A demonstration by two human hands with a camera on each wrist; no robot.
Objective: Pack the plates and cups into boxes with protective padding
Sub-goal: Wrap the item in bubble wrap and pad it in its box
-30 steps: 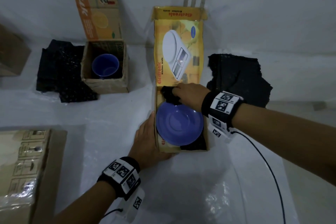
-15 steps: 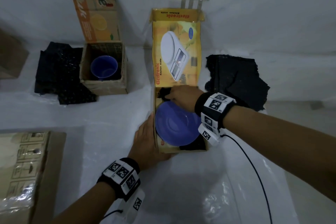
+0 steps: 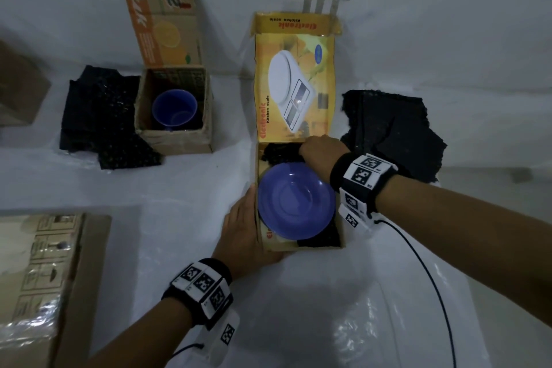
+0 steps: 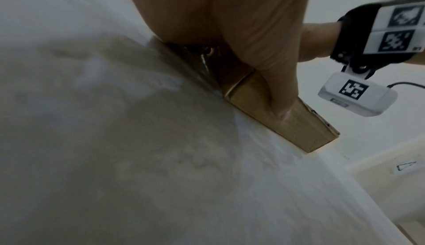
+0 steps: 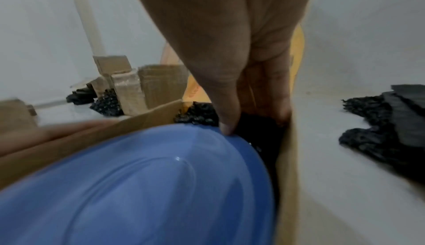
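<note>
Inside the yellow box (image 3: 301,243), the right hand (image 3: 321,149) pinches black padding (image 3: 279,152) behind the blue plate (image 3: 295,203) — a hard tug could tip it — while the left hand (image 3: 239,233), fingers straight, braces the wall.

plate (image 3: 295,206) in kitchen-scale box (image 3: 270,243), on padding (image 3: 321,239) | cup (image 3: 174,109) in smaller box (image 3: 176,140), far left | padding pile (image 3: 391,131) right of kitchen-scale box

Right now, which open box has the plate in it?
The yellow kitchen-scale box between the hands holds the blue plate on black padding. The brown box farther left holds a blue cup.
</note>
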